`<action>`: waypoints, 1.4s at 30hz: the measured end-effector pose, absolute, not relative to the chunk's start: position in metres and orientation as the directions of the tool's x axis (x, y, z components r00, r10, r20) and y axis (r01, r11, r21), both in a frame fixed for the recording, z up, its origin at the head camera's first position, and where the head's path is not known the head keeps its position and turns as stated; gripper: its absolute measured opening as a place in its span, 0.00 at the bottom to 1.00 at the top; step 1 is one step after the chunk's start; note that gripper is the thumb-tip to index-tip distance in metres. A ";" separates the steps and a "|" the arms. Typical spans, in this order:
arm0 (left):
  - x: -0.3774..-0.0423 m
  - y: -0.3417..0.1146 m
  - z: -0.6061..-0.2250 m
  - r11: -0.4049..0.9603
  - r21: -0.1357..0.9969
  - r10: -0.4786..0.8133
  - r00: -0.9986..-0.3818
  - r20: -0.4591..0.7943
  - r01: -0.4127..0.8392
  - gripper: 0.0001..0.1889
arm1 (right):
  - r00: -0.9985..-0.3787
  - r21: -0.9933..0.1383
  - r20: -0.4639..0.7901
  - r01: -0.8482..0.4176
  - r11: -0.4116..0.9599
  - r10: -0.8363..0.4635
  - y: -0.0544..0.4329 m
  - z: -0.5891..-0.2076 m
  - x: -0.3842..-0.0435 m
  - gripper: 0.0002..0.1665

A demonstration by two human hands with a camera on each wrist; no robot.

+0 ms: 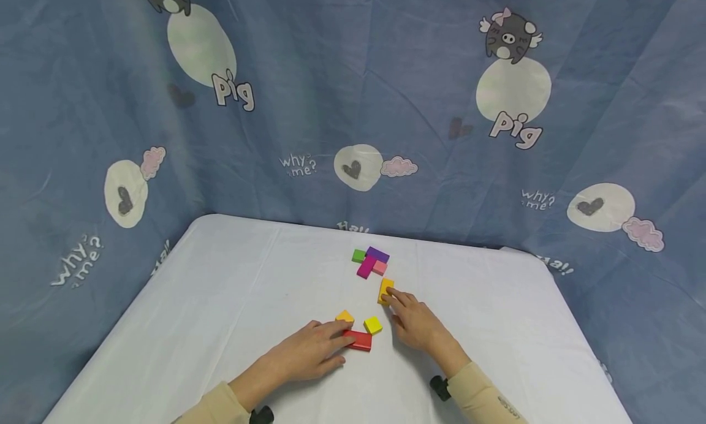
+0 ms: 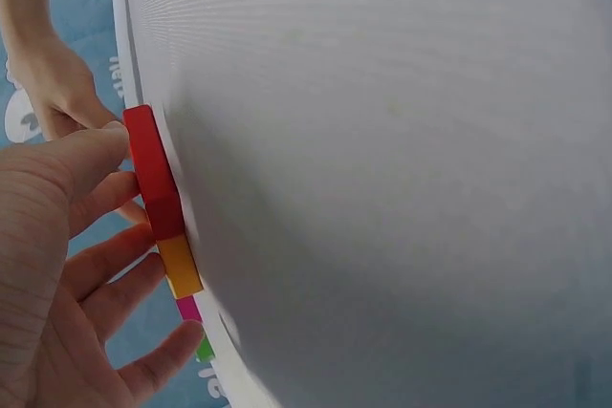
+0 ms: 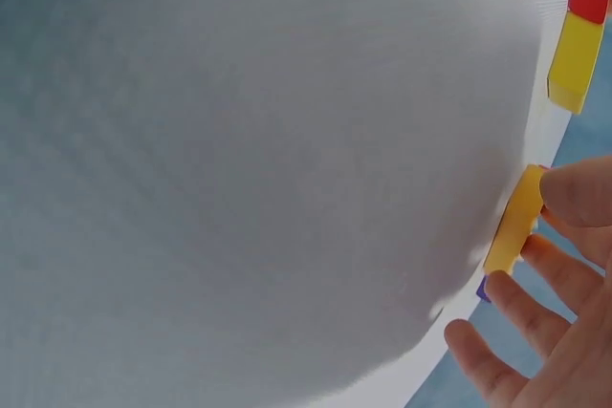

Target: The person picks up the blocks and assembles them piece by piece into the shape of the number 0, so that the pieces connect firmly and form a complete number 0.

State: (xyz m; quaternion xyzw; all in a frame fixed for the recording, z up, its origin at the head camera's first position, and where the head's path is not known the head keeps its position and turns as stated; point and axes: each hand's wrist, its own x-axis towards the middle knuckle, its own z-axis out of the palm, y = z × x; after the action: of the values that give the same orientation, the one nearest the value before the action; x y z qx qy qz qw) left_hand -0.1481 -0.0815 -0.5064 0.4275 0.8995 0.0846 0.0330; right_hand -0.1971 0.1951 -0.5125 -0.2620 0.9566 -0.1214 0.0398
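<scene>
On the white-covered bench (image 1: 265,277), the left hand (image 1: 309,350) reaches in from the near edge, its fingers spread and mostly straight. Its index finger rests on a red rectangular block (image 1: 360,340), which lies midway between the side edges, in the nearer half. The red block's long axis runs almost parallel to the far edge, one end pointing toward the right edge.

The right hand (image 1: 418,321) has loosely spread fingers, two of them on an amber rectangular block (image 1: 385,289); the thumb stands apart from it in the head view. This amber block lies farther from the near edge, its long axis running from near to far, the far end leaning slightly toward the right edge.

A yellow block (image 1: 372,325) sits just beside the red one, and an orange block (image 1: 344,316) shows partly behind the left fingers. Nearer the far edge, green (image 1: 358,256), purple (image 1: 377,254), magenta (image 1: 366,267) and pink (image 1: 379,268) blocks form a close group.

The left wrist view shows the red block's side, with the left thumb overlapping its edge; contact there cannot be told. The right wrist view shows the amber block's side, hidden from the head view.
</scene>
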 end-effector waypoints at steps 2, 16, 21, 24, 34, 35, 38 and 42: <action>-0.148 -0.081 -0.507 0.619 0.186 0.775 -0.632 0.015 0.763 0.23 | -0.858 -0.252 -0.018 -0.492 0.833 -0.513 0.195 -0.512 -0.197 0.32; -0.149 -0.082 -0.506 0.627 0.208 0.767 -0.641 0.002 0.751 0.24 | -0.835 -0.251 0.016 -0.536 0.806 -0.551 0.193 -0.509 -0.191 0.28; -0.149 -0.081 -0.508 0.624 0.217 0.768 -0.641 0.011 0.751 0.24 | -0.837 -0.261 0.015 -0.532 0.806 -0.547 0.193 -0.509 -0.188 0.29; -0.149 -0.081 -0.507 0.627 0.223 0.765 -0.645 0.008 0.746 0.25 | -0.838 -0.262 0.007 -0.528 0.808 -0.546 0.192 -0.510 -0.187 0.29; -0.149 -0.082 -0.509 0.631 0.217 0.760 -0.649 0.015 0.745 0.24 | -0.839 -0.256 -0.004 -0.525 0.811 -0.544 0.190 -0.510 -0.182 0.29; -0.149 -0.082 -0.509 0.632 0.218 0.760 -0.650 0.014 0.743 0.24 | -0.838 -0.255 -0.007 -0.526 0.812 -0.545 0.190 -0.510 -0.182 0.29; -0.149 -0.082 -0.510 0.638 0.227 0.755 -0.656 0.004 0.736 0.24 | -0.836 -0.253 -0.018 -0.526 0.812 -0.548 0.189 -0.510 -0.181 0.29; -0.148 -0.082 -0.511 0.643 0.233 0.751 -0.661 -0.001 0.730 0.25 | -0.833 -0.246 -0.020 -0.532 0.810 -0.553 0.189 -0.510 -0.179 0.29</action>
State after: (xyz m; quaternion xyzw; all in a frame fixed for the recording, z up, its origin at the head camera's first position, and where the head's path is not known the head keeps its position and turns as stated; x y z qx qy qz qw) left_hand -0.1483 -0.0815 -0.5107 0.4090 0.9049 0.1068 0.0490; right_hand -0.1792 0.1888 -0.5102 -0.2853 0.9503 -0.1158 0.0455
